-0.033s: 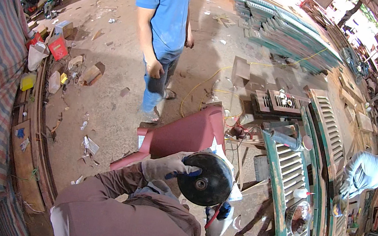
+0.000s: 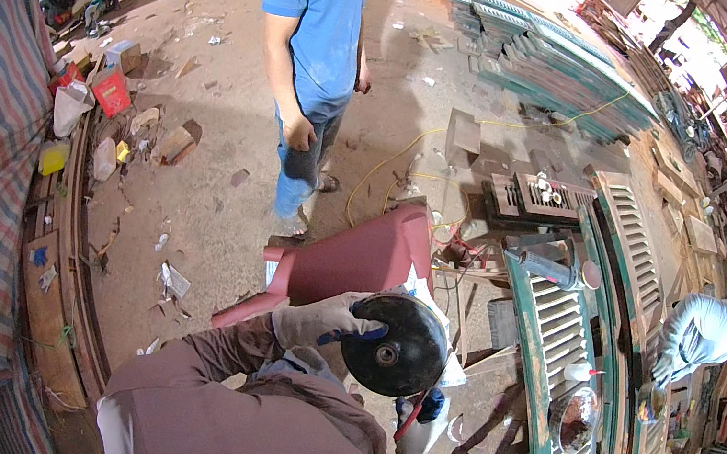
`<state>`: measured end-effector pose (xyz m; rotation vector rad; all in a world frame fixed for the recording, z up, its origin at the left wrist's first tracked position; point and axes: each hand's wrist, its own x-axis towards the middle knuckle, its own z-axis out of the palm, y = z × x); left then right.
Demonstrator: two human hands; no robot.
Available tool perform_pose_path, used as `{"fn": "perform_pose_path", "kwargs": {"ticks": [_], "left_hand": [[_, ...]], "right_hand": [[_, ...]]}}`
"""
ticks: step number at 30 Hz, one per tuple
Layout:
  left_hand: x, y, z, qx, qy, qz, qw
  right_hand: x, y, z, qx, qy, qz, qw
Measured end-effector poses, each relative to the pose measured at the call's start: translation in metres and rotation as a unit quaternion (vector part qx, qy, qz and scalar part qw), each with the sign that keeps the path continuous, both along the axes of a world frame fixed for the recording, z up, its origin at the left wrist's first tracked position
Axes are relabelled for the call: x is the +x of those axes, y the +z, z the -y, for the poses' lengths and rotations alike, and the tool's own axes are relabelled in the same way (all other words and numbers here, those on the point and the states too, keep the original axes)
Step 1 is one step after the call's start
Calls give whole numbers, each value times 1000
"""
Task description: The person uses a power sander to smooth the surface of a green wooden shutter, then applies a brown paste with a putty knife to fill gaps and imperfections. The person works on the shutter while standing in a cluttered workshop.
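A black round disc [image 2: 396,345] with a small metal-rimmed hole in its middle lies face up before me. My left hand [image 2: 319,324], in a pale glove with dark blue fingertips, grips its left edge, the fingers lying over the face. Below the disc's lower right edge is my right hand [image 2: 418,431], gloved the same way, its fingers curled. A red cord-like strip [image 2: 412,416] runs across this hand. What the right hand holds is mostly hidden by the disc. Just beyond, a dark red sheet [image 2: 348,258] with a curled edge spreads out.
Green louvred shutters [image 2: 551,323] lie at my right, bearing a bottle [image 2: 579,372] and a round container [image 2: 578,419]. A person in blue [image 2: 324,55] stands ahead; another in grey [image 2: 705,331] bends over shutters. A yellow cord [image 2: 393,169] crosses the floor. Litter lies left.
At the right, the person in grey has shifted an arm slightly. My hands and the black disc look the same.
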<state>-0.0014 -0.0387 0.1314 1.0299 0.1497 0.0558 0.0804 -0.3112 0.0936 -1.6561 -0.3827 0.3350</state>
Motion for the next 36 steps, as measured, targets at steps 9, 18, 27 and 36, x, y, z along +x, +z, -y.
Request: {"fn": "perform_pose_path", "kwargs": {"ticks": [9, 18, 27, 36], "left_hand": [[2, 15, 0, -48, -2, 18, 999], [2, -17, 4, 22, 15, 1, 1000], [4, -8, 6, 21, 1, -17, 1000], [-3, 2, 4, 89, 36, -99, 990]], "right_hand": [[4, 7, -4, -16, 56, -50, 997], [-5, -3, -4, 63, 5, -44, 997], [-9, 6, 7, -82, 17, -32, 996], [-15, 0, 0, -67, 13, -33, 997]]}}
